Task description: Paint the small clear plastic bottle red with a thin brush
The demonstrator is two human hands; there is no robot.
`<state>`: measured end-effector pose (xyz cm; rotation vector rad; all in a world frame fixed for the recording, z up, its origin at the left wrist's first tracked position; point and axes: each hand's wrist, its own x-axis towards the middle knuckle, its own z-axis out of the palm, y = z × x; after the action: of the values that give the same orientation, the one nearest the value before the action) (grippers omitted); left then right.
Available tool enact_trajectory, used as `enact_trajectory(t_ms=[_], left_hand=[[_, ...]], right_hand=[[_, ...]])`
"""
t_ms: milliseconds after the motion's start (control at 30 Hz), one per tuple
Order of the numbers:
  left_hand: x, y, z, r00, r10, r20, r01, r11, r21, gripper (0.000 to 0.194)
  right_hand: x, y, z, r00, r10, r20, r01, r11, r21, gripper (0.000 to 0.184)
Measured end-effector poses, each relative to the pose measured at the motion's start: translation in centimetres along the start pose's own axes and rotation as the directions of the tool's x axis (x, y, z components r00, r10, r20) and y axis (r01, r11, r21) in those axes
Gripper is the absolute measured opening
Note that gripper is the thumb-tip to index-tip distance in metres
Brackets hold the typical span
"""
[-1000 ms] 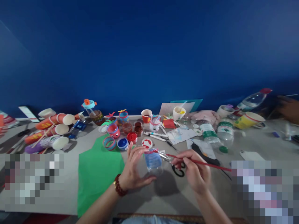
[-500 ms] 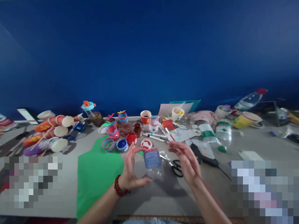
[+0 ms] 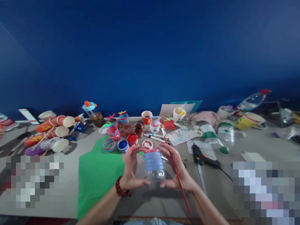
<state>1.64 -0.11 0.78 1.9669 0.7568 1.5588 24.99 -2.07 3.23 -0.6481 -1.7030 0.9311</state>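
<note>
Head view: a clear plastic container (image 3: 154, 162), its upper part coated in streaky blue and its rim red, sits centrally between the two hands, close to the near side of the grey table (image 3: 217, 197). Rim uppermost; lower portion uncoated and transparent.

Left hand (image 3: 131, 170): grasping the container, fingers at the red rim, thumb low on the wall. A dark red beaded bracelet (image 3: 120, 187) circles its wrist.

Right hand (image 3: 182, 175): holding a red paintbrush (image 3: 183, 193), which lies slantwise across it, bristle end pointing away toward the wall. Fingers and thumb of this hand also curve to the container's right side; cannot tell how much of the weight they take.

Surroundings: green sheet (image 3: 100, 178) flat on the table to the left. Beyond the left hand, a blue paint pot (image 3: 123, 145) and a red paint pot (image 3: 132, 139) stand near each other, with a white lid (image 3: 147, 144) marked with red patches just beside the red one. Scissors (image 3: 164, 158) lie behind the right hand, mostly hidden. Further right, a black glue gun (image 3: 198, 155) with trailing cord, then two plastic bottles (image 3: 208, 132) bearing green labels.
</note>
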Motion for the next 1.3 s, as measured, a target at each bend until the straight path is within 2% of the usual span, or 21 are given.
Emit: enact_trajectory(t_ms=[100, 200, 300, 400, 467, 600, 733, 867, 900, 1000, 1067, 1133, 1200, 1300], left_hand=[[-0.1, -0.1, -0.1, 0.999, -0.010, 0.053, 0.011, 1.000, -0.010, 0.116], [-0.1, -0.2, -0.2, 0.995, 0.003, 0.097, -0.002, 1.000, -0.018, 0.119], [-0.1, -0.2, -0.5, 0.992, 0.060, 0.111, -0.062, 0.998, 0.016, 0.130], [0.0, 0.0, -0.7, 0.985, 0.093, 0.144, -0.112, 0.985, 0.128, 0.131], [0.2, 0.2, -0.8, 0.979, 0.102, 0.178, -0.135, 0.973, 0.186, 0.126], [0.5, 0.4, -0.7, 0.960, 0.139, 0.245, -0.194, 0.956, 0.220, 0.120], [0.6, 0.5, -0.6, 0.957, 0.181, 0.227, -0.234, 0.943, 0.236, 0.118], [0.8, 0.8, -0.6, 0.960, 0.174, 0.221, -0.223, 0.949, 0.221, 0.116], [0.8, 0.9, -0.7, 0.960, 0.172, 0.221, -0.220, 0.951, 0.218, 0.115], [0.8, 1.0, -0.7, 0.961, 0.170, 0.219, -0.218, 0.951, 0.218, 0.112], [0.8, 1.0, -0.7, 0.960, 0.173, 0.221, -0.224, 0.947, 0.229, 0.110], [0.7, 0.9, -0.6, 0.958, 0.172, 0.227, -0.228, 0.941, 0.248, 0.109], [0.6, 1.0, -0.6, 0.959, 0.162, 0.234, -0.224, 0.936, 0.270, 0.108], [0.7, 1.2, -0.6, 0.958, 0.129, 0.255, -0.205, 0.933, 0.296, 0.105]], right_hand=[[0.0, -0.3, -0.4, 1.000, -0.009, -0.026, 0.007, 0.997, -0.082, 0.109], [0.0, -1.2, -1.2, 1.000, -0.014, 0.003, 0.015, 0.960, -0.278, 0.106], [0.2, -2.0, -1.9, 0.996, 0.006, 0.093, 0.045, 0.844, -0.534, 0.100], [0.3, -2.6, -2.1, 0.982, 0.015, 0.187, 0.120, 0.717, -0.687, 0.096], [0.3, -2.7, -2.1, 0.976, 0.025, 0.215, 0.142, 0.677, -0.722, 0.093], [0.4, -2.7, -1.8, 0.973, 0.030, 0.230, 0.153, 0.664, -0.732, 0.094], [0.5, -2.6, -1.8, 0.974, 0.027, 0.223, 0.146, 0.680, -0.719, 0.095], [0.7, -3.0, -2.2, 0.985, -0.031, 0.171, 0.134, 0.759, -0.637, 0.100], [0.6, -3.3, -2.4, 0.992, -0.050, 0.117, 0.111, 0.783, -0.611, 0.091], [-0.1, -4.2, -2.8, 0.987, -0.062, -0.151, -0.012, 0.894, -0.447, 0.033], [-0.5, -5.0, -2.8, 0.941, 0.021, -0.337, -0.094, 0.974, -0.204, 0.024], [-0.5, -5.8, -2.5, 0.878, 0.180, -0.443, -0.162, 0.984, 0.079, 0.019], [-0.2, -6.5, -2.0, 0.818, 0.341, -0.463, -0.227, 0.931, 0.284, 0.012], [0.4, -6.8, -1.3, 0.764, 0.470, -0.441, -0.307, 0.867, 0.392, 0.010]])
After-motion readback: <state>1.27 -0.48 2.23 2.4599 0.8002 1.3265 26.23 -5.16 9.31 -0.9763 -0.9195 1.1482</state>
